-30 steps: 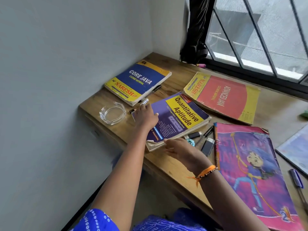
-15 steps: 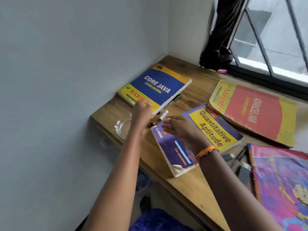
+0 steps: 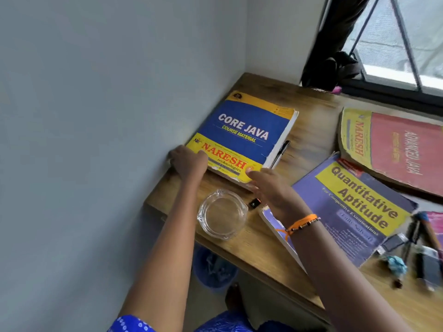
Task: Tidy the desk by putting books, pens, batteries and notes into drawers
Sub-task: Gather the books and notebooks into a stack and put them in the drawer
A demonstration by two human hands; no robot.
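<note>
A thick blue and yellow Core Java book (image 3: 244, 133) lies at the desk's far left corner. My left hand (image 3: 188, 162) grips its near left corner. My right hand (image 3: 268, 185) touches its near right corner with the fingers spread. A black pen (image 3: 280, 153) rests against the book's right side. The purple Quantitative Aptitude book (image 3: 354, 212) lies under my right forearm. A small black object (image 3: 254, 203) sits between this book and a glass ashtray (image 3: 221, 214).
A red Advanced Java book (image 3: 395, 149) lies toward the window. Pens and small dark items (image 3: 417, 257) are scattered at the right edge. The wall runs along the wooden desk's (image 3: 311, 142) left side. A blue bin (image 3: 213, 267) stands below the desk.
Both hands left the purple book and the small items beside it and moved up to the near edge of the Core Java book. The view shifted left.
</note>
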